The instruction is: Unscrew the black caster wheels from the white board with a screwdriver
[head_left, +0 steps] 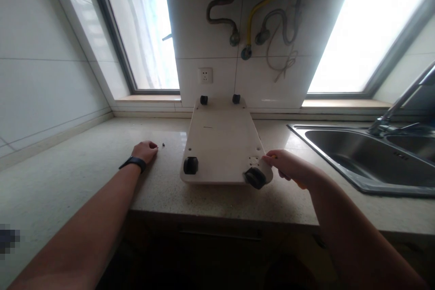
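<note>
A white panel [220, 145] lies on the countertop with black casters on its upper face. The front left caster [190, 165] sits at its corner; the front right caster [255, 177] is tilted beside a bare square mount [253, 161] with holes. My right hand [283, 163] is closed around an orange-handled screwdriver [301, 185] at the panel's right edge; its shaft is hard to make out. Left of the panel, my left hand [145, 150] rests on the counter, fingertips pressed together; what they hold, if anything, is too small to name. Small dark screws [163, 145] lie just beyond them.
A steel sink [340, 158] with a faucet [384, 122] is set into the counter [217, 199] on the right. Behind the panel, the tiled wall carries a socket [205, 75], and pipes [249, 22] hang above. Windows flank the wall.
</note>
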A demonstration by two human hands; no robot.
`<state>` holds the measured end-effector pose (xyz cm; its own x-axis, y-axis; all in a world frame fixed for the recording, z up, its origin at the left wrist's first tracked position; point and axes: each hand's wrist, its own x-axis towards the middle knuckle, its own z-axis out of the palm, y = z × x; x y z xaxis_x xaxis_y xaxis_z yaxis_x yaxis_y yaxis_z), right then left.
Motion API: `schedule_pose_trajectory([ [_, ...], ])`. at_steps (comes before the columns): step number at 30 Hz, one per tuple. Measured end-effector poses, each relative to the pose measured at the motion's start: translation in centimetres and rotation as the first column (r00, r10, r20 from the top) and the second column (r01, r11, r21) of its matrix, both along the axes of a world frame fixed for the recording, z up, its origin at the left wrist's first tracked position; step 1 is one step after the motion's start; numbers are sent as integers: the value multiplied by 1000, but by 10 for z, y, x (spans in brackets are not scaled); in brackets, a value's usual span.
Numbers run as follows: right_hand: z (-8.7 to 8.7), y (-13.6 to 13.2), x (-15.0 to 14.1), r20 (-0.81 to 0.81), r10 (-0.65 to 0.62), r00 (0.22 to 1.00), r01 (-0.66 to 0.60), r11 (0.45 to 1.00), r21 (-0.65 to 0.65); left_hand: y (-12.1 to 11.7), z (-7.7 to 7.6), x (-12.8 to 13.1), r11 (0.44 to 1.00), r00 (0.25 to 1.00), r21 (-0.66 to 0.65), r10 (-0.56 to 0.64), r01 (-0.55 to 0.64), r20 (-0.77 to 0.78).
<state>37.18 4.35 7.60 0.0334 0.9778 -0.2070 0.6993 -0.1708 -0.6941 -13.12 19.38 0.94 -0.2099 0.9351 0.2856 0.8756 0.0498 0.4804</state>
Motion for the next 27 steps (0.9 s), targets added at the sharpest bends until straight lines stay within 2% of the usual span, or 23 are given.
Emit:
schedule_pose_trajectory([
  [3, 0, 0, -4, 25, -25, 999, 25, 1000, 0, 3, 1, 12, 999, 999, 44, 15, -17, 36],
  [6, 0, -1, -6, 49, -42, 998, 42, 999, -4, 1, 12, 24, 991, 996, 129, 21, -33, 91],
  [8, 0, 0, -6, 59, -46, 997, 46, 999, -4, -15, 23, 36, 964, 990, 253, 48, -82, 136],
  [9, 0, 0, -6, 63, -46, 997, 46, 999, -3, -31, 28, 46, 935, 985, 336, 63, -114, 157],
  [11, 0, 0, -5, 67, -45, 997, 46, 999, 0, -80, 33, 73, 789, 978, 594, 40, -155, 202],
  [12, 0, 0, -5, 67, -46, 997, 46, 999, 4, -112, 33, 91, 705, 986, 704, -48, -78, 157],
  [13, 0, 0, -5, 66, -46, 997, 46, 999, 8, -147, 31, 111, 521, 949, 822, -308, 230, -70],
  [14, 0, -1, -5, 64, -45, 997, 45, 999, 13, -180, 27, 132, 339, 759, 733, -541, 590, -361],
  [15, 0, -1, -5, 62, -44, 997, 43, 999, 18, -210, 22, 152, 157, 492, 524, -635, 837, -595],
  [16, 0, -1, -5, 61, -40, 997, 39, 999, 21, -233, 17, 171, 115, 378, 401, -633, 909, -676],
  [17, 0, -2, -5, 60, -36, 998, 35, 999, 24, -249, 14, 187, 135, 316, 302, -633, 944, -707],
  [19, 0, -3, -5, 61, -31, 998, 30, 999, 27, -258, 10, 209, 296, 373, 233, -641, 926, -670],
  [21, 0, -4, -5, 64, -30, 997, 28, 999, 29, -247, 11, 219, 363, 391, 183, -663, 914, -638],
  [24, 0, -6, -5, 64, -22, 998, 20, 999, 42, -229, 14, 221, 337, 360, 153, -724, 929, -589],
  [27, 1, -6, -6, 63, -27, 998, 24, 999, 48, -227, 12, 222, 325, 362, 164, -781, 931, -508],
])
